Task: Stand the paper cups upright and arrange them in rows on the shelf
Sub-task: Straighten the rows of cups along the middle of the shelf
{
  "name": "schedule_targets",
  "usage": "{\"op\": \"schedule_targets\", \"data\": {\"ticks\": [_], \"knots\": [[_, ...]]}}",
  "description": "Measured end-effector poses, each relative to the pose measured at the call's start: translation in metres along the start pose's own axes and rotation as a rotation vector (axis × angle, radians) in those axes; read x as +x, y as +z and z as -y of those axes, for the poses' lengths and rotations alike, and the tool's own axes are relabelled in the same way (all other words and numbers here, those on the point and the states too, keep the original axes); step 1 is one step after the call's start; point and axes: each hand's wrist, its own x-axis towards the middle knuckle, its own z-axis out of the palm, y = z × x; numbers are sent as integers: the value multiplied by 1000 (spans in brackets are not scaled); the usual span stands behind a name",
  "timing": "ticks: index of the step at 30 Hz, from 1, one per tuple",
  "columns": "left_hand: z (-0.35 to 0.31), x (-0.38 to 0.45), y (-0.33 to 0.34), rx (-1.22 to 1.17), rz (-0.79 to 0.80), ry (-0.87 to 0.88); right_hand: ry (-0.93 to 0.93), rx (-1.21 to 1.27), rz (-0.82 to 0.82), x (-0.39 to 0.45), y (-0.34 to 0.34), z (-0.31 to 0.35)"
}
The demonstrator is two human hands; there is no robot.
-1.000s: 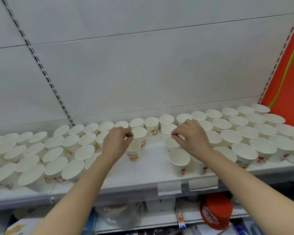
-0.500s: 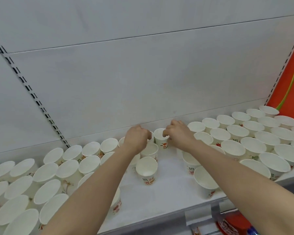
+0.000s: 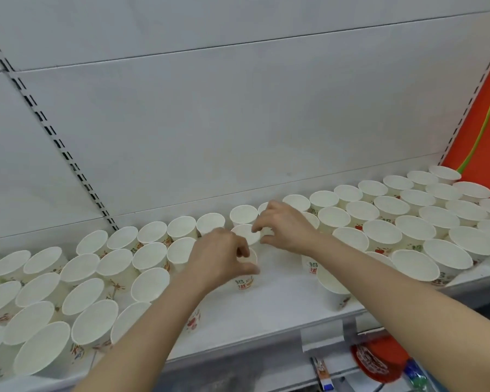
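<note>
Many white paper cups with red print stand upright on the white shelf (image 3: 280,304). They form packed rows on the left (image 3: 82,292) and on the right (image 3: 408,230), with a bare gap in the middle. My left hand (image 3: 218,258) grips the rim of one paper cup (image 3: 245,281) standing in that gap. My right hand (image 3: 286,227) pinches the rim of another cup (image 3: 245,233) just behind it, in front of the back row (image 3: 242,213). Two more cups (image 3: 334,290) stand under my right forearm.
A white back panel with a slotted upright (image 3: 68,157) rises behind the shelf. An orange panel (image 3: 487,123) borders the right end. Label holders (image 3: 323,335) hang on the shelf's front edge. Below lies a red package (image 3: 374,360) on a lower shelf.
Both hands have drawn back from the rear row toward the middle gap. My left hand now grips the front cup, my right the cup behind it. The view has closed in and tilted.
</note>
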Motion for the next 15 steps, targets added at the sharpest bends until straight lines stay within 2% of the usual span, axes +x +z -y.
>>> {"op": "schedule_targets", "data": {"ticks": [4, 9, 15], "knots": [[-4, -6, 13, 91, 21, -46, 16, -61, 50, 2, 7, 11], [-8, -18, 22, 115, -127, -3, 65, -60, 33, -15, -8, -6], [-9, -18, 26, 123, -211, -20, 43, -78, 34, -36, -15, -17]]}}
